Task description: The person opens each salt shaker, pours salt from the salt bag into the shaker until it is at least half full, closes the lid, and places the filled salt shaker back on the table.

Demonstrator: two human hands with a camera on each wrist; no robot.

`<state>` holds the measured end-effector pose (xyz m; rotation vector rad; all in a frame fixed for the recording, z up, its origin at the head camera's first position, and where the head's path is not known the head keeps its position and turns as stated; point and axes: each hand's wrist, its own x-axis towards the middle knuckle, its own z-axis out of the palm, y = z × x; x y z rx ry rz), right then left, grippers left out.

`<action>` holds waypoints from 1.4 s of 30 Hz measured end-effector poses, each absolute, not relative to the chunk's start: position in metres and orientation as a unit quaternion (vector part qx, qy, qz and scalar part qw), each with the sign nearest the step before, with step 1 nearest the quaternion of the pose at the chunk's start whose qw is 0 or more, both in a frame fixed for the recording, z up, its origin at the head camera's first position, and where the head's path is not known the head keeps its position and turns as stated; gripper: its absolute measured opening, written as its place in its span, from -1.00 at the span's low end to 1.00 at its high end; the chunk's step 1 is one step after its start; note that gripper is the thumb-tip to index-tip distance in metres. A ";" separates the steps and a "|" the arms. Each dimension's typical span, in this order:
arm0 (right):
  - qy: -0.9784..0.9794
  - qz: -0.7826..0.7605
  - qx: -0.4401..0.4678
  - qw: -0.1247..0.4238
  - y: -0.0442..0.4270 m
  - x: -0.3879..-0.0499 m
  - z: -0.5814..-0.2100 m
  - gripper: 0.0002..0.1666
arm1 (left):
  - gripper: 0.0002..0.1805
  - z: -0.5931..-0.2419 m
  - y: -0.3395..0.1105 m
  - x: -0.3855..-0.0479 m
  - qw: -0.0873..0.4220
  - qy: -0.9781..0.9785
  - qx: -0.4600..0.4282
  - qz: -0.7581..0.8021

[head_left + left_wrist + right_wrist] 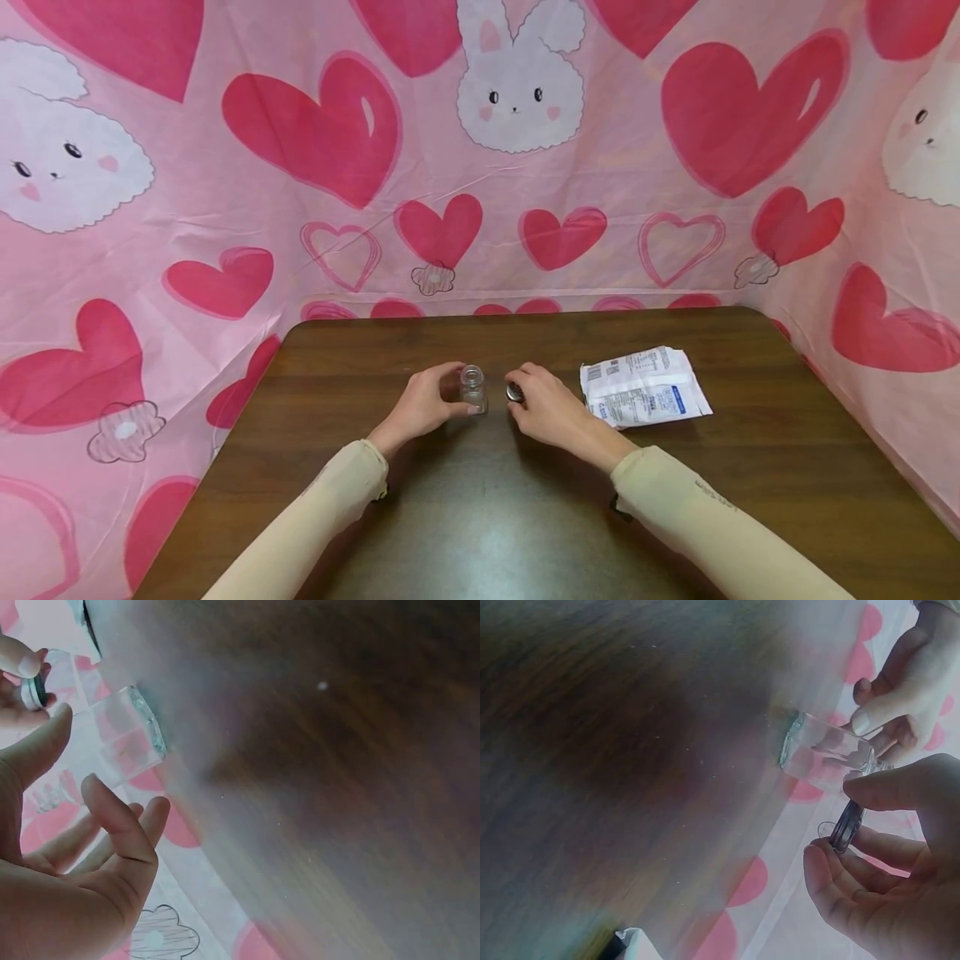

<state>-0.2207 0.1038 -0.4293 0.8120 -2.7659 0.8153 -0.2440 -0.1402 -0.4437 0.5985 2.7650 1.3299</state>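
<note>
A small clear glass jar [473,398] stands upright on the table, its mouth uncovered. My left hand [426,402] holds it from the left, thumb and a finger on either side of the glass; the remaining fingers spread loosely in the left wrist view. Just right of the jar, my right hand [545,404] pinches a small round silver-and-dark lid [847,826] on edge between thumb and fingers. The lid is apart from the jar in the head view. Fingers cover much of the lid there.
A white printed plastic packet [645,387] lies right of my right hand. The dark brown wooden table [480,517] ends at a pink cloth backdrop [517,183] with hearts and rabbits, which surrounds the back and sides.
</note>
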 end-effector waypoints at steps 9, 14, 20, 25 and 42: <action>-0.924 0.268 0.263 0.072 0.109 -0.217 -0.432 -0.58 | -0.28 -0.442 -0.145 -0.237 0.005 0.879 0.190 0.438; -0.926 0.267 0.257 0.067 0.112 -0.214 -0.433 -0.57 | -0.31 -0.443 -0.145 -0.238 0.005 0.878 0.191 0.438; -0.926 0.265 0.260 0.074 0.116 -0.210 -0.434 -0.58 | -0.34 -0.443 -0.144 -0.239 0.002 0.880 0.186 0.436; -0.924 0.261 0.266 0.083 0.121 -0.206 -0.435 -0.59 | -0.36 -0.442 -0.142 -0.241 0.001 0.883 0.185 0.432; -0.930 0.246 0.262 0.074 0.141 -0.193 -0.440 -0.61 | -0.40 -0.442 -0.145 -0.243 0.005 0.884 0.186 0.429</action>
